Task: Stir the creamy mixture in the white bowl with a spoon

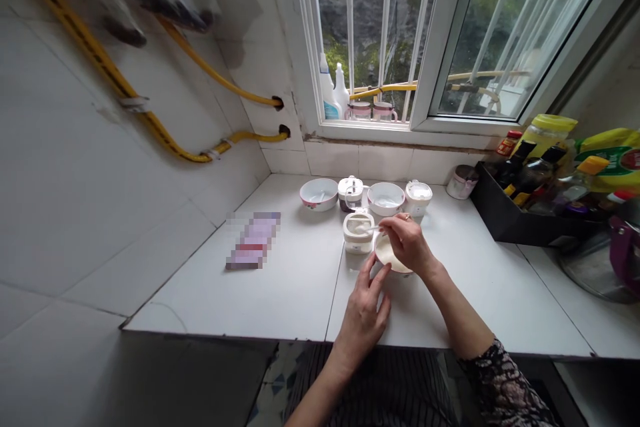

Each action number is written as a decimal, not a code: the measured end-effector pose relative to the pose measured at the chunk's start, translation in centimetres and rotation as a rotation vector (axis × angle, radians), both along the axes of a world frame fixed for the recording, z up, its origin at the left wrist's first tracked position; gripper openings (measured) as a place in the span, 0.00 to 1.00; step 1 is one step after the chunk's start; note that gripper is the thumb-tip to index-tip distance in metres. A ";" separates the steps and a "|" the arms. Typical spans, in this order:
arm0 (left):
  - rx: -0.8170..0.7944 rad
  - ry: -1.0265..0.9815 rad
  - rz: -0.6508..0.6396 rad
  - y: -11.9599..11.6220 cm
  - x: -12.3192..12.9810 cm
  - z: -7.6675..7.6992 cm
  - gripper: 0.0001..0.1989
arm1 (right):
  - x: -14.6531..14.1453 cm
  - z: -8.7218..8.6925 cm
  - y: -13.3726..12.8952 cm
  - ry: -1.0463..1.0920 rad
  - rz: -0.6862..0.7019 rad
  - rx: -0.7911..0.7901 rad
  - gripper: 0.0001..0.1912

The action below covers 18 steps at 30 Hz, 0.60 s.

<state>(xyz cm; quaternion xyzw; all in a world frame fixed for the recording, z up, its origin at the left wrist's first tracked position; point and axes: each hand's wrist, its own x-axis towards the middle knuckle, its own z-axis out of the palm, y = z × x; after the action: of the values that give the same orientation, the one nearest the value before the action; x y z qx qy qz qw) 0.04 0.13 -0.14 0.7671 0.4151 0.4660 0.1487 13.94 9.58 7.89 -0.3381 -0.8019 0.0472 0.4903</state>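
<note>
My right hand [407, 240] is closed on the handle of a small white spoon [370, 229], whose tip is at the mouth of an open white jar [359, 243]. Beside that jar is a bowl [385, 255] with pale contents, partly hidden under my right hand. The fingertips of my left hand [367, 300] touch the bowl's near left side, its fingers apart. Behind them stand a white bowl [319, 195], a lidded jar with dark contents [350, 195], another white bowl [386, 199] and a lidded white jar [418, 197].
A blurred purple packet [253, 240] lies on the white counter [295, 300] at left. At right are a round tin [462, 182], a black box [530, 223] of bottles and a metal pot [595, 273]. A window [385, 33] rises behind.
</note>
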 end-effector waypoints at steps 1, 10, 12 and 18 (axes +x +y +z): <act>0.002 -0.001 0.000 0.0 0.0 0.0 0.30 | 0.0 -0.1 0.0 -0.078 0.025 0.050 0.10; -0.004 0.011 0.007 -0.2 0.0 0.5 0.29 | 2.8 1.2 -0.2 0.257 -0.195 -0.270 0.06; -0.005 0.015 0.009 -0.2 -0.1 0.5 0.29 | 3.6 1.2 0.0 0.246 -0.213 -0.353 0.06; -0.001 0.025 0.004 -0.1 -0.2 0.5 0.28 | 3.0 0.6 0.3 0.071 -0.209 -0.432 0.08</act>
<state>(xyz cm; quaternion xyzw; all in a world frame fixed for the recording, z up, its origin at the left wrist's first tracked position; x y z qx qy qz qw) -0.11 0.01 0.38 0.7720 0.4184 0.4567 0.1429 16.93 9.89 8.45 -0.5145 -0.7161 0.1783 0.4367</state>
